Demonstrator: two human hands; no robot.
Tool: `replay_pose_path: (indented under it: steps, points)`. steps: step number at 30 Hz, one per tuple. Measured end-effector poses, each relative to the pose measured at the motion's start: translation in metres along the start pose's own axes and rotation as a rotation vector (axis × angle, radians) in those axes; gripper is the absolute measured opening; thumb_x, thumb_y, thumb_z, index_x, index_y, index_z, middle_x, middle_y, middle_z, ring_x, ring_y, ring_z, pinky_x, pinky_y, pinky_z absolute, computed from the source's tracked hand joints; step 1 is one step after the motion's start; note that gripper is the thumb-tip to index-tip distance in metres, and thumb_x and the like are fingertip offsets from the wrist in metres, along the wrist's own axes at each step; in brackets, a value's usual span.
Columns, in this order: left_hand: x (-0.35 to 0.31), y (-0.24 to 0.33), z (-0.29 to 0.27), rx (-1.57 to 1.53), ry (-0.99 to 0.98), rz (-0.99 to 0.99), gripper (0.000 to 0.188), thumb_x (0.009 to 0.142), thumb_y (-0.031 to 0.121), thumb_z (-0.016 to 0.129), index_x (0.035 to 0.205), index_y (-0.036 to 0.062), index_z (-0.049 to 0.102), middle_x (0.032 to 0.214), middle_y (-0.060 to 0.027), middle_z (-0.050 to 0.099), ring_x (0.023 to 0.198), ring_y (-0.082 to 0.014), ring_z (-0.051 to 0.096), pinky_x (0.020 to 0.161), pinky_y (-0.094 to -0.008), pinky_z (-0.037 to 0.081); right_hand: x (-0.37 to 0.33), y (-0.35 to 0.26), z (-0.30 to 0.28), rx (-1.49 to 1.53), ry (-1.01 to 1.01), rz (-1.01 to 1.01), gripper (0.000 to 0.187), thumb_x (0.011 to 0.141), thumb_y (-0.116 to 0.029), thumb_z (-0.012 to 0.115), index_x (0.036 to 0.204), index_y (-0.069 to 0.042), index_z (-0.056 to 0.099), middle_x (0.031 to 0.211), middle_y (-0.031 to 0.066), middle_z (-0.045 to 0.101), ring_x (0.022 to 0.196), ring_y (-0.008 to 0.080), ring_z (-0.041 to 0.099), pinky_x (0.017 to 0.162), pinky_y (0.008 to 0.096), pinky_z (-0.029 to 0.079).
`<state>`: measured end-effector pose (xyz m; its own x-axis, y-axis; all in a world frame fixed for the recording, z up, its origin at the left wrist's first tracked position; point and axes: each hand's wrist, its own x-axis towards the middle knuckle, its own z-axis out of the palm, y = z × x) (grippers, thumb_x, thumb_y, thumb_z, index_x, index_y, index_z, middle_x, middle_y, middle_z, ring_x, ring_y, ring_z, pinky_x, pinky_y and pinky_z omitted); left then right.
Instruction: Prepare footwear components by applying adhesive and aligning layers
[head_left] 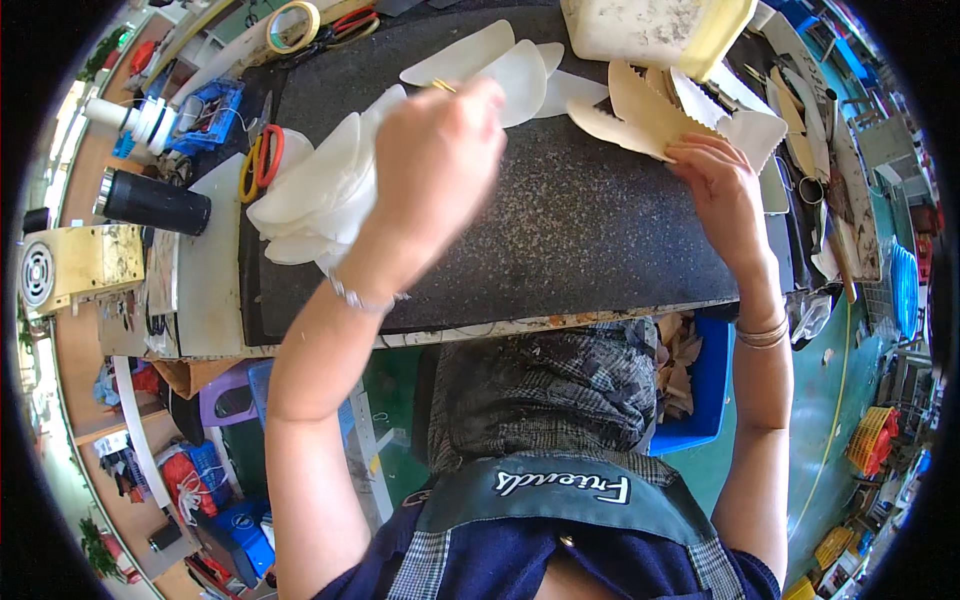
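My left hand (440, 150) is raised over the far middle of the work table, curled closed and slightly blurred. A small yellowish bit shows by its fingers; what it holds, if anything, I cannot make out. My right hand (715, 170) grips the near edge of a cream, leather-like cut piece (640, 112) with its fingers. Pale pieces with jagged edges (755, 130) lie beside and under it. Smooth white translucent pieces (515, 82) lie behind my left hand. More white pieces (315, 195) overlap in a stack left of that wrist.
Red-and-yellow scissors (262, 160) and a black bottle (155, 200) are at the left. A tape roll (293, 27) lies far left. A stained cream container (655, 30) stands at the back right. A dark mat (560, 225) covers the table; a blue bin (710, 390) with scraps stands below.
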<state>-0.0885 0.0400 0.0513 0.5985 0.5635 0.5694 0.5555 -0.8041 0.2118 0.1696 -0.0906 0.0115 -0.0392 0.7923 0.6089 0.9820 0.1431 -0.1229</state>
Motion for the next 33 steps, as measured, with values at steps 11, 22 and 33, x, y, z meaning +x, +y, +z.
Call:
replay_pose_path:
  steps: [11,22,33]
  points:
    - [-0.077,0.025,-0.001,-0.23,-0.664,0.37,0.094,0.073,0.058,0.065,0.146,0.0099,0.03,0.149,-0.0184,0.033,0.14,-0.0325,0.028,0.11,-0.0544,0.021,-0.016,-0.031,-0.025,0.879,0.179,0.477,0.017,0.095,-0.007,0.054,0.107,0.004,0.059,0.085,0.0071,0.067,0.057,0.01,0.061,0.047,0.0214,0.049]
    - [-0.068,0.1,-0.046,-0.35,0.02,0.168,0.04,0.074,0.017,0.078,0.111,0.0074,0.069,0.101,-0.0039,0.064,0.086,-0.0155,0.054,0.079,-0.0287,0.038,-0.021,-0.123,-0.079,1.4,-0.182,0.791,0.008,0.093,-0.001,0.055,0.091,0.006,0.056,0.079,0.01,0.067,0.066,0.0142,0.066,0.061,0.026,0.056]
    - [-0.07,0.102,-0.08,-1.038,-0.284,0.082,0.049,0.058,0.016,0.088,0.102,0.0048,0.072,0.101,-0.0074,0.065,0.084,-0.0185,0.057,0.067,-0.0252,0.046,-0.033,-0.137,-0.098,1.181,-0.13,0.197,0.015,0.079,-0.001,0.069,0.075,0.001,0.054,0.061,0.0101,0.058,0.047,0.0197,0.058,0.043,0.0282,0.042]
